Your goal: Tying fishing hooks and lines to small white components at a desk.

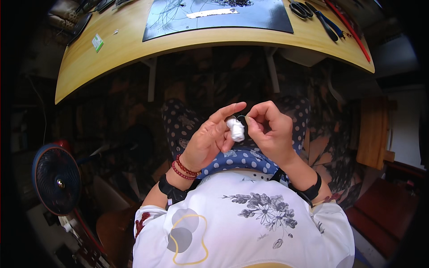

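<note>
Above my lap, my left hand (209, 136) holds a small white rolled bundle (237, 131) between its fingers, with the index finger stretched out past it. It looks like wound thread or cloth; I cannot tell which. Just to its right, my right hand (273, 129) is closed, thumb and index finger pinching the end of a thin strand (240, 116). That strand arches across the small gap to the top of the bundle. Whether it is thread or fine wire is too small to make out.
Ahead stands a wooden table (116, 49) with a dark mat (214, 23) bearing loose black strands and a white strip. Scissors (301, 10), blue-handled pliers (328, 24) and a red rod (351, 31) lie at its right. A fan (56, 178) stands at my left.
</note>
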The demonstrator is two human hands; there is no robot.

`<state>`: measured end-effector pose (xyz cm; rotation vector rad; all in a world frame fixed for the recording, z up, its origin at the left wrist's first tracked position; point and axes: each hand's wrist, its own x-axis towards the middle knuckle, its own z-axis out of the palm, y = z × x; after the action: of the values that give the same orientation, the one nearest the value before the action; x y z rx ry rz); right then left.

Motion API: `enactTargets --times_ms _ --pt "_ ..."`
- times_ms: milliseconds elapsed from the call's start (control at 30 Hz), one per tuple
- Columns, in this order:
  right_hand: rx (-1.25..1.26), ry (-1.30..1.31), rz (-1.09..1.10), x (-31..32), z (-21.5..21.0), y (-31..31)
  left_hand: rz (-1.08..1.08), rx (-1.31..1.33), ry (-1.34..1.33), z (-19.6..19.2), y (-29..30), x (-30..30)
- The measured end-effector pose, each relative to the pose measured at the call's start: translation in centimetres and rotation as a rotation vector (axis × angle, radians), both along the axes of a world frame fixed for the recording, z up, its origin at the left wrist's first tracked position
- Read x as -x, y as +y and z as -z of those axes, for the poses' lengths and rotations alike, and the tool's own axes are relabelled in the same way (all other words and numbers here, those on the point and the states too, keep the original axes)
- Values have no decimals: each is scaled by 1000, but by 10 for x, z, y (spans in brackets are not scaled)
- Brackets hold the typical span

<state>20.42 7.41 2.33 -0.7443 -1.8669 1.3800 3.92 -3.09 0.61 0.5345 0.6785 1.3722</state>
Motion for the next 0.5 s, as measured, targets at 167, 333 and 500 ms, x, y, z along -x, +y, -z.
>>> enactTargets --times_ms 167,333,500 --pt "-445 -40 41 0 4 1 -89 -97 -243 -2 0 10" --pt "-218 -15 8 -1 -4 -2 -87 -65 634 -14 11 17" --pt "-6 24 -29 -2 -2 -3 -72 -118 244 15 9 25"
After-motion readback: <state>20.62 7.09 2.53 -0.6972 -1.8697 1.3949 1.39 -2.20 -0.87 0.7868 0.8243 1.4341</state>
